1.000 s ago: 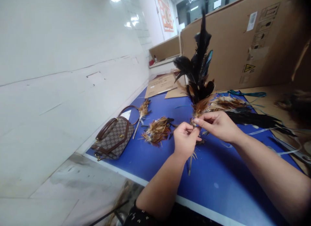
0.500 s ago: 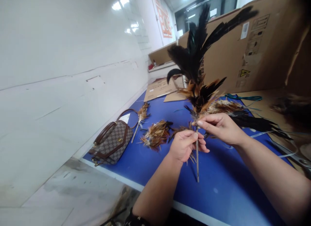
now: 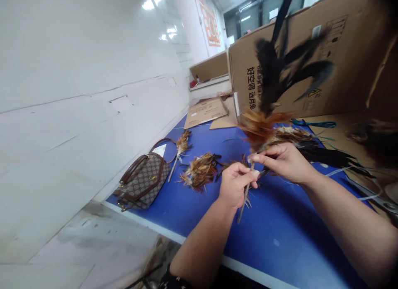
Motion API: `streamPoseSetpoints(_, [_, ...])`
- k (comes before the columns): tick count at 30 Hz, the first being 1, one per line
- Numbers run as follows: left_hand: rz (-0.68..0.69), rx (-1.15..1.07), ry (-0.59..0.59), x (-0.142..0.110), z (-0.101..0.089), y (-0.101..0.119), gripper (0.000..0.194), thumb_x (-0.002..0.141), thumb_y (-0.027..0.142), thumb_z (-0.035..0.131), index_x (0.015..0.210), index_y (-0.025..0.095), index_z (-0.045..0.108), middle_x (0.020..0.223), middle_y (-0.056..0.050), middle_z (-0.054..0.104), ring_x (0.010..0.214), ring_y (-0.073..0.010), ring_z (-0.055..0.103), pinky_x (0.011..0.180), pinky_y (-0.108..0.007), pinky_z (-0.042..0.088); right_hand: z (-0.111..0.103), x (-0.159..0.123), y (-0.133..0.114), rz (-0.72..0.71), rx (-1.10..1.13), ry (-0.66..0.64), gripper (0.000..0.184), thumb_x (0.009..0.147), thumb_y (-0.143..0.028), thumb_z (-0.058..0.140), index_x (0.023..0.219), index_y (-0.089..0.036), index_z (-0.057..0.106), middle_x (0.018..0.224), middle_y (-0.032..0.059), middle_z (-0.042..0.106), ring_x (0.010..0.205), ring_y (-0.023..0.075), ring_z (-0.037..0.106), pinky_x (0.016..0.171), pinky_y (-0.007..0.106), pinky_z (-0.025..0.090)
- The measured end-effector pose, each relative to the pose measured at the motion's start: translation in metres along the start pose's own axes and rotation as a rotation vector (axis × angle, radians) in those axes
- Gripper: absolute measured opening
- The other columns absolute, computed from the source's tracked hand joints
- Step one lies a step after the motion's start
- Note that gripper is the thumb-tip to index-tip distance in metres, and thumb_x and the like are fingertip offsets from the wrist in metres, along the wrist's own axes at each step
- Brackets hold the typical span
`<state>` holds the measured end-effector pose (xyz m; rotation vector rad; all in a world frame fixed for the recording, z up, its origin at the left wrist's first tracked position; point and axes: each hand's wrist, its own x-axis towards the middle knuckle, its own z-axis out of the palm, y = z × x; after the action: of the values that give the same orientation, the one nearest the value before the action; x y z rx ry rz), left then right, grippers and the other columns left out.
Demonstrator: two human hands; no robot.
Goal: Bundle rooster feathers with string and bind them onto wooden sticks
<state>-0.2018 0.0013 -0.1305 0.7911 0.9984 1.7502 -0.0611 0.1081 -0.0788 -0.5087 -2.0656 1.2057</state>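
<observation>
A feather duster (image 3: pixel 264 123), with long black feathers on top and orange-brown ones lower down, is held over the blue table by both my hands. Its thin stick (image 3: pixel 244 204) tilts, the top leaning right. My left hand (image 3: pixel 238 183) pinches the stick between thumb and fingers. Just above, my right hand (image 3: pixel 281 160) is closed on the base of the feathers; its fingertips partly hide the join. The black feathers are blurred by motion. Left of my hands lies a pile of brown feathers (image 3: pixel 200 171), and farther left a small brown feather duster (image 3: pixel 183 146).
A patterned handbag (image 3: pixel 146 181) stands at the table's left side by the white wall. A large cardboard box (image 3: pixel 298 86) rises at the back. Pale brown feathers (image 3: pixel 292 135), long black feathers (image 3: pixel 332 154) and scissors (image 3: pixel 385 204) lie to the right. Flat cardboard (image 3: pixel 207 112) rests at the far end.
The feather duster has turned in my hands. Its feathered top, upright a second ago, now leans right, and the stick's lower end has swung left since half a second ago.
</observation>
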Motion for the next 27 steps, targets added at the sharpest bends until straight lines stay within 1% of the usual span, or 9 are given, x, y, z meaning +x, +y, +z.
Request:
streamPoseSetpoints(4, [0.014,0.007,0.082,-0.001,0.005,-0.002,0.05,0.056,0.031,0.099,0.071,0.018,0.053,0.061,0.004,0.064,0.053,-0.0112,0.065,0.049,-0.019,0.042,0.005,0.0,-0.004,0.02,-0.004,0.016,0.047,0.086,-0.063,0.075,0.077,-0.017,0.081,0.063,0.0023,0.069,0.05,0.0102,0.051,0.047,0.023,0.042])
streamPoseSetpoints(7, [0.018,-0.005,0.066,-0.001,0.006,-0.001,0.048,0.061,0.033,0.098,0.075,0.018,0.054,0.059,0.006,0.06,0.054,-0.0108,0.064,0.056,-0.022,0.051,0.005,0.0,-0.007,0.02,0.037,0.023,0.049,0.084,-0.065,0.075,0.073,-0.018,0.079,0.061,0.0025,0.068,0.051,0.0117,0.053,0.048,0.025,0.044])
streamPoseSetpoints(9, [-0.038,-0.042,-0.052,-0.001,0.005,0.001,0.043,0.07,0.039,0.094,0.079,0.016,0.059,0.063,0.004,0.062,0.052,-0.0091,0.06,0.064,-0.03,0.06,0.002,-0.001,-0.007,0.015,0.051,0.046,0.048,0.083,-0.065,0.076,0.076,-0.018,0.08,0.066,0.0039,0.071,0.057,0.0147,0.059,0.054,0.026,0.048])
streamPoseSetpoints(11, [-0.14,-0.071,-0.227,-0.001,0.002,0.003,0.042,0.079,0.048,0.086,0.09,0.013,0.067,0.072,-0.001,0.066,0.055,-0.0109,0.06,0.069,-0.04,0.064,-0.002,-0.002,-0.006,0.015,0.073,0.059,0.046,0.082,-0.065,0.078,0.08,-0.019,0.081,0.073,0.0054,0.075,0.064,0.0173,0.064,0.061,0.028,0.053])
streamPoseSetpoints(14, [-0.229,-0.082,-0.373,-0.001,-0.003,0.005,0.049,0.083,0.051,0.081,0.107,0.009,0.074,0.078,-0.004,0.067,0.059,-0.0137,0.063,0.067,-0.044,0.065,-0.006,-0.003,-0.005,0.031,0.118,0.05,0.045,0.082,-0.063,0.079,0.086,-0.018,0.083,0.078,0.0066,0.077,0.068,0.0179,0.067,0.063,0.027,0.055])
streamPoseSetpoints(17, [-0.206,-0.051,-0.331,-0.001,-0.005,0.003,0.045,0.08,0.047,0.086,0.099,0.008,0.076,0.075,-0.005,0.067,0.057,-0.0141,0.065,0.066,-0.041,0.064,-0.004,-0.003,-0.006,0.041,0.168,-0.004,0.046,0.083,-0.062,0.079,0.092,-0.017,0.083,0.078,0.0071,0.077,0.068,0.0174,0.066,0.062,0.027,0.054])
streamPoseSetpoints(20, [-0.186,-0.013,-0.241,-0.001,-0.006,0.0,0.048,0.073,0.048,0.091,0.091,0.007,0.075,0.075,-0.008,0.071,0.061,-0.02,0.072,0.069,-0.041,0.064,0.0,-0.002,-0.009,0.038,0.199,-0.048,0.047,0.083,-0.062,0.079,0.088,-0.016,0.082,0.074,0.0061,0.075,0.064,0.0157,0.063,0.058,0.026,0.051])
streamPoseSetpoints(23, [-0.173,-0.003,-0.153,0.0,-0.004,-0.001,0.05,0.066,0.047,0.095,0.085,0.007,0.073,0.073,-0.008,0.073,0.061,-0.0227,0.074,0.067,-0.039,0.063,0.001,-0.001,-0.011,0.047,0.179,-0.047,0.048,0.083,-0.063,0.078,0.078,-0.015,0.079,0.071,0.0056,0.073,0.061,0.0138,0.059,0.053,0.024,0.047])
streamPoseSetpoints(27, [-0.15,0.017,-0.092,-0.001,-0.001,0.0,0.048,0.062,0.043,0.097,0.077,0.011,0.065,0.069,-0.006,0.073,0.058,-0.0219,0.074,0.064,-0.037,0.063,-0.001,-0.001,-0.009,0.042,0.084,-0.03,0.05,0.084,-0.065,0.076,0.081,-0.015,0.081,0.072,0.0059,0.073,0.062,0.0146,0.058,0.052,0.024,0.046])
